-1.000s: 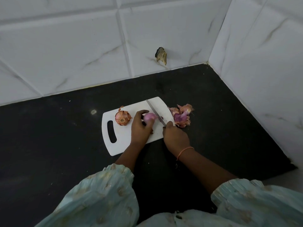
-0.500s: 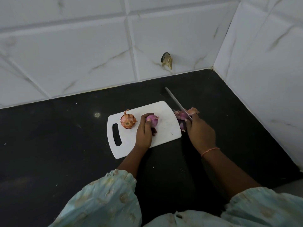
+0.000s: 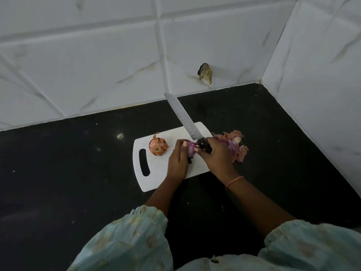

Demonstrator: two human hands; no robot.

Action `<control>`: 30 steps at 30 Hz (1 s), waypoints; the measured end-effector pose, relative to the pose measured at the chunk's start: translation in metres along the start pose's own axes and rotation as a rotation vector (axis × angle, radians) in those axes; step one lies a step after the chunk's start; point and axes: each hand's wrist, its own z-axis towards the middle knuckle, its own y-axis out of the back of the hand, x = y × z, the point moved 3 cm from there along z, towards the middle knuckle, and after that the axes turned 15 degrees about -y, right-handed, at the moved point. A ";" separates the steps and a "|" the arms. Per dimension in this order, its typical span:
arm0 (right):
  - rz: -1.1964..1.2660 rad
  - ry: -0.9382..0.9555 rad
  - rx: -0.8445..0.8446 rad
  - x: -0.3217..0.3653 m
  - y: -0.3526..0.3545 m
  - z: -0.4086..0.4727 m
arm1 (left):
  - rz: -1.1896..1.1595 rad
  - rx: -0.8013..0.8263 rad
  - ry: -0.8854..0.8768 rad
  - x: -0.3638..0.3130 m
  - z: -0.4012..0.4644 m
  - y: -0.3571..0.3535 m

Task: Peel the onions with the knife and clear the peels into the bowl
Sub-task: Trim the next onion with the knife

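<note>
- The right hand (image 3: 215,153), half a second ago out over the peels, is back over the board, fingers clenched round the knife (image 3: 187,122) handle, blade pointing up-left toward the wall.
- The left hand (image 3: 176,163) grips the peeled purple onion (image 3: 191,148) on the white cutting board (image 3: 156,173), thumb on top.
- An unpeeled onion (image 3: 158,146) sits near the board's handle slot.
- Onion peels (image 3: 237,147) lie on the black counter (image 3: 68,173), just right of the board.
- No writing is legible.

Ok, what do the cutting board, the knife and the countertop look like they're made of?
Cutting board: likely plastic, plain matte white with a moulded handle slot. Knife: shiny grey metal blade, probably steel, with a dark handle, plastic or wood, I cannot tell. Countertop: black polished stone, perhaps granite, with faint reflections and pale flecks.
</note>
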 end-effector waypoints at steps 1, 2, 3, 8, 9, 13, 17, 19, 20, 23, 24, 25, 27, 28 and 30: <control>-0.010 0.005 -0.009 0.001 0.000 0.001 | 0.002 0.001 0.005 0.000 0.001 0.000; -0.007 0.001 -0.009 0.002 0.000 0.002 | 0.007 0.004 0.008 0.001 0.001 0.000; -0.007 -0.003 -0.008 0.002 -0.001 0.003 | 0.016 0.008 0.010 0.001 0.002 0.000; -0.067 0.077 -0.054 0.004 0.002 0.001 | 0.049 -0.002 -0.019 0.003 0.004 0.001; -0.080 0.067 -0.054 0.003 0.003 0.001 | 0.046 -0.005 -0.024 0.002 0.003 0.000; -0.071 -0.018 0.006 0.004 0.003 0.005 | 0.041 0.004 -0.026 0.001 0.003 0.001; -0.028 -0.160 0.108 0.002 0.004 0.010 | 0.062 0.015 -0.060 0.002 0.003 0.001; 0.097 -0.293 0.173 -0.001 0.005 0.011 | 0.070 0.025 -0.091 0.001 0.003 0.001; 0.167 -0.370 0.208 -0.004 0.006 0.010 | 0.071 0.032 -0.101 0.002 0.002 0.000; 0.282 -0.570 0.312 0.000 0.013 0.007 | 0.087 0.025 -0.115 0.003 0.001 0.000; 0.334 -0.616 0.331 0.002 0.018 0.008 | 0.074 0.017 -0.106 0.004 0.002 0.001; 0.385 -0.631 0.320 0.003 0.025 0.012 | 0.043 0.011 -0.085 0.003 0.002 0.001; 0.372 -0.556 0.207 0.002 0.039 0.022 | 0.008 0.022 -0.050 0.003 0.003 0.000; 0.316 -0.495 0.125 0.002 0.046 0.025 | 0.020 0.027 -0.052 0.003 0.003 0.000; 0.217 -0.442 -0.014 -0.007 0.055 0.028 | 0.047 0.033 -0.073 0.006 0.002 -0.001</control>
